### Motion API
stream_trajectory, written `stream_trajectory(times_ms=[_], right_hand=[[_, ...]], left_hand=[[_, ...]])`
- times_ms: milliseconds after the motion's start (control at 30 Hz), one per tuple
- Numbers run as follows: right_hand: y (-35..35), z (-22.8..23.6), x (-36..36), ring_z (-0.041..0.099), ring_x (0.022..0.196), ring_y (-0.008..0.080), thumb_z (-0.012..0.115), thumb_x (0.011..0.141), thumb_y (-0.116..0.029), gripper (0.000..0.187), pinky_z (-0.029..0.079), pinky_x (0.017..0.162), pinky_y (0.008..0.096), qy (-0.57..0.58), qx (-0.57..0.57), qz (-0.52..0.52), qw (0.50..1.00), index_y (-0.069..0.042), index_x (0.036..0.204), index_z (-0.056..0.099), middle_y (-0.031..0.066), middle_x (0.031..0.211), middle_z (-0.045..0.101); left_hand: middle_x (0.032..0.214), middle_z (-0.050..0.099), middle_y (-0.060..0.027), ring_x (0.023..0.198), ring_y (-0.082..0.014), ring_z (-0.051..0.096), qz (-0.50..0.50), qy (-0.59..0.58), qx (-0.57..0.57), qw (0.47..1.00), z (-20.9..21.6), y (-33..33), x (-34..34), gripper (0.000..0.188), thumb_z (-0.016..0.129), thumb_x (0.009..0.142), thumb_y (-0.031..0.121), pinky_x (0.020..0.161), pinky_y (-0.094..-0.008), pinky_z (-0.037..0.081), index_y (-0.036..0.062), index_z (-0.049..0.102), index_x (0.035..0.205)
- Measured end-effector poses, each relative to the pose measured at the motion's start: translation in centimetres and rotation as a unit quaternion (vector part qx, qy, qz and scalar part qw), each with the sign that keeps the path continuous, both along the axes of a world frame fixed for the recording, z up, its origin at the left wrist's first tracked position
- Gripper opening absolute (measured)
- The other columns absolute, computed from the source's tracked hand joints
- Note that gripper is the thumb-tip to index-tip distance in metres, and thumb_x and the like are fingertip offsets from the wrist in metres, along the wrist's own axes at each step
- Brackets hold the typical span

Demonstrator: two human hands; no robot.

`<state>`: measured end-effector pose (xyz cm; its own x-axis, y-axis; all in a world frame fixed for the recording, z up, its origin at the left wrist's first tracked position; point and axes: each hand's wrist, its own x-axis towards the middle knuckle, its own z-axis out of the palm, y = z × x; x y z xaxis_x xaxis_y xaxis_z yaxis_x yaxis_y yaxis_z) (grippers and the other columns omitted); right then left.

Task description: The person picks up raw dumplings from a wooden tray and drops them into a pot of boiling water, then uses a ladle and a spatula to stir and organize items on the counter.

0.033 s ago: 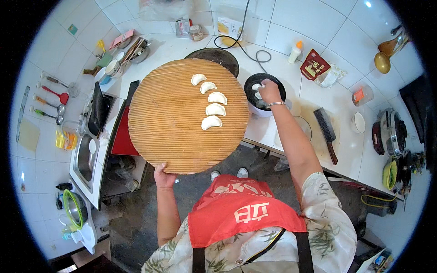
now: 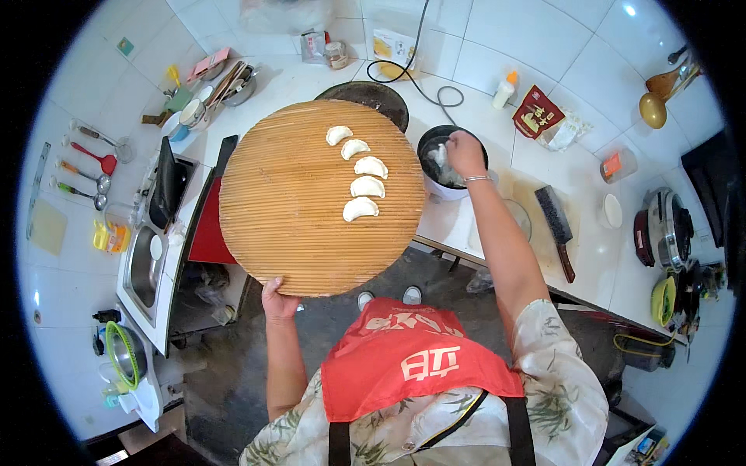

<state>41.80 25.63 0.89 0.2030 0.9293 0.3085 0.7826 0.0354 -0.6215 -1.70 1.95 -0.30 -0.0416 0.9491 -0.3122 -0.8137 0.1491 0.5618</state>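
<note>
My left hand (image 2: 280, 300) is closed on the near edge of a round, ridged wooden board (image 2: 280, 210), thumb on top. Several white dumplings (image 2: 361, 208) lie in a curved row on the board's right half. Just right of it, my right hand (image 2: 466, 155) hangs over a dark-lined pot (image 2: 485, 147) with a white outside. Whitish, blurred shapes, apparently dumplings (image 2: 441, 159), show in the pot beside the fingers. The fingertips point down and are hidden behind the hand, so whether they grip anything does not show.
A cleaver (image 2: 555, 221) lies on a cutting board (image 2: 513, 182) to the right. Behind the pot are a black cord (image 2: 423, 92), a squeeze bottle (image 2: 504, 89) and a red packet (image 2: 538, 113). A dark round pan (image 2: 373, 97) sits behind the wooden board. The sink (image 2: 145, 268) is at left.
My right hand has lifted slightly and shifted right over the pot. The dumpling that was by its fingers is now a blur lower in the pot. Left hand and board stay put.
</note>
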Motion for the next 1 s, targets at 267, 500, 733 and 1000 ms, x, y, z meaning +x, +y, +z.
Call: stream_trajectory(times_ms=[267, 500, 733, 1000], right_hand=[[-10.0, 9.0, -0.4, 0.058, 0.07, 0.0192, 0.058, 0.081, -0.019, 0.02, 0.046, 0.066, 0.0296, 0.156, 0.038, 0.004, 0.987, 0.001, 0.087, 0.061, 0.0122, 0.077, 0.061], [-12.5, 4.4, -6.1, 0.059, 0.08, 0.0154, 0.057, 0.085, -0.022, 0.033, 0.048, 0.071, 0.0293, 0.425, -0.141, 0.027, 0.894, 0.001, 0.108, 0.053, 0.008, 0.093, 0.061], [-13.4, 1.9, -8.2, 0.058, 0.097, 0.0212, 0.051, 0.089, -0.02, 0.034, 0.049, 0.082, 0.0374, 0.75, -0.208, 0.152, 0.609, -0.003, 0.118, 0.046, 0.0093, 0.11, 0.056], [-14.1, 0.9, -14.5, 0.054, 0.103, 0.022, 0.049, 0.09, -0.018, 0.033, 0.047, 0.086, 0.0394, 0.806, -0.179, 0.133, 0.549, -0.004, 0.12, 0.043, 0.008, 0.114, 0.053]], left_hand=[[0.117, 0.053, -0.0138, 0.108, -0.0302, 0.05, 0.014, 0.019, 0.033, 0.999, 1.1, 0.5, -0.1, 0.06, 0.057, 0.064, 0.009, 0.094, -0.0441, 0.041, 0.0008, 0.043, 0.122], [0.118, 0.053, -0.0149, 0.107, -0.031, 0.052, -0.018, -0.002, 0.033, 0.999, 0.9, 1.6, -1.5, 0.062, 0.058, 0.064, 0.008, 0.093, -0.0444, 0.042, 0.0002, 0.041, 0.123], [0.125, 0.047, -0.0131, 0.112, -0.0324, 0.047, 0.0, -0.004, 0.027, 1.0, 3.2, 1.4, -1.4, 0.062, 0.06, 0.073, 0.021, 0.095, -0.0459, 0.04, 0.0087, 0.036, 0.129], [0.133, 0.04, -0.0082, 0.122, -0.0281, 0.037, 0.04, -0.062, 0.01, 0.997, 5.1, 0.0, 3.0, 0.071, 0.053, 0.078, 0.055, 0.101, -0.0466, 0.031, 0.0121, 0.035, 0.131]])
